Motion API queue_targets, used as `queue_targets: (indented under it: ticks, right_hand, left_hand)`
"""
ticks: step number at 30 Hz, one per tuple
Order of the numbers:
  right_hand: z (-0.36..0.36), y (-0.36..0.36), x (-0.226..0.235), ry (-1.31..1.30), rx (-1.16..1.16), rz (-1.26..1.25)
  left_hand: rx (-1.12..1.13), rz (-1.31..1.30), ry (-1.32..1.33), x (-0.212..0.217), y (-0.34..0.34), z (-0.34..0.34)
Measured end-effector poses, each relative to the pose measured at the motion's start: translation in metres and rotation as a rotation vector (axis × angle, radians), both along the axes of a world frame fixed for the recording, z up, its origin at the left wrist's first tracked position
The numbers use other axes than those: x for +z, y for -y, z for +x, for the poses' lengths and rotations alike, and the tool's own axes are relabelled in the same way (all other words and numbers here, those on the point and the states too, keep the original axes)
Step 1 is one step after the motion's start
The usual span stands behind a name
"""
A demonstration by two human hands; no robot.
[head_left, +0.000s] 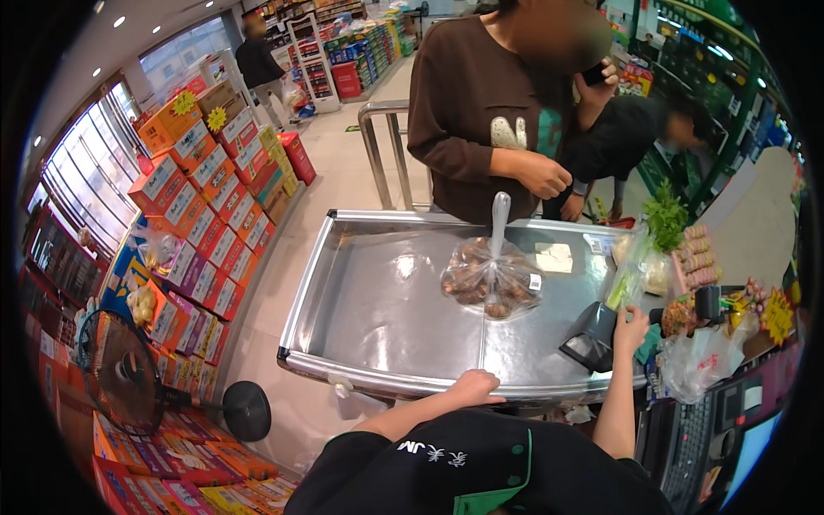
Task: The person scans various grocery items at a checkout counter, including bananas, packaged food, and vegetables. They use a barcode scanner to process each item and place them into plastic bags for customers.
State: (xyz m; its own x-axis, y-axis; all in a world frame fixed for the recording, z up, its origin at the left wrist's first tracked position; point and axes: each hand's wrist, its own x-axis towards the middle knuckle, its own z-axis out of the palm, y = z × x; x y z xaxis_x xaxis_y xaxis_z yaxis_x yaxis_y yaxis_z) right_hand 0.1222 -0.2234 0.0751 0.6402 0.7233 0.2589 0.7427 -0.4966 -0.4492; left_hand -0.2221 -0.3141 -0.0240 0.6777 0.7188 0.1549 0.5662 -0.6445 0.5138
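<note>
My left hand (475, 389) rests on the near rim of the metal checkout counter (390, 326), holding nothing, its fingers stretched out to the right. At the counter's right side my right hand (631, 332) is closed round the lower end of a bagged bunch of leafy green celery (620, 287). The leaves (667, 219) stick out at the far end. Just left of that hand sits a black scanner-like device (590, 336). A clear plastic bag of brown, roundish goods (491, 276) stands mid-counter, its twisted neck upright and a white label on its side.
Across the counter stands a person in a brown sweater (455, 112), phone at the ear; another person (622, 137) bends beside them. Wrapped produce (697, 257), a plastic bag (704, 365) and a keyboard (687, 442) lie right. A fan (124, 373) and stacked boxes (206, 197) stand left.
</note>
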Motion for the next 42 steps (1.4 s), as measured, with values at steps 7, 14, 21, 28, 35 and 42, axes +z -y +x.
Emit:
queue_targets:
  ticks: [7, 14, 21, 28, 35, 42]
  right_hand:
    - [0.003, -0.001, 0.001, -0.115, 0.115, -0.015]
    - [0.003, -0.002, 0.000, -0.171, 0.132, -0.010]
    - [0.002, -0.003, -0.006, -0.020, 0.108, 0.054]
    - [0.011, 0.002, -0.003, -0.101, 0.103, 0.006]
    - [-0.002, -0.008, -0.006, -0.069, 0.073, 0.079]
    - [-0.003, 0.000, 0.002, -0.029, 0.110, 0.009]
  left_hand:
    - [-0.004, -0.014, -0.022, 0.002, 0.000, -0.001]
    - [0.012, 0.020, 0.037, -0.007, 0.001, -0.001]
    - [0.011, 0.015, 0.042, -0.006, 0.000, -0.001]
    - [-0.029, 0.015, 0.059, -0.004, -0.002, 0.005]
    - [-0.014, -0.054, -0.080, 0.003, -0.002, 0.003]
    - [-0.015, -0.050, -0.055, 0.008, -0.003, 0.005]
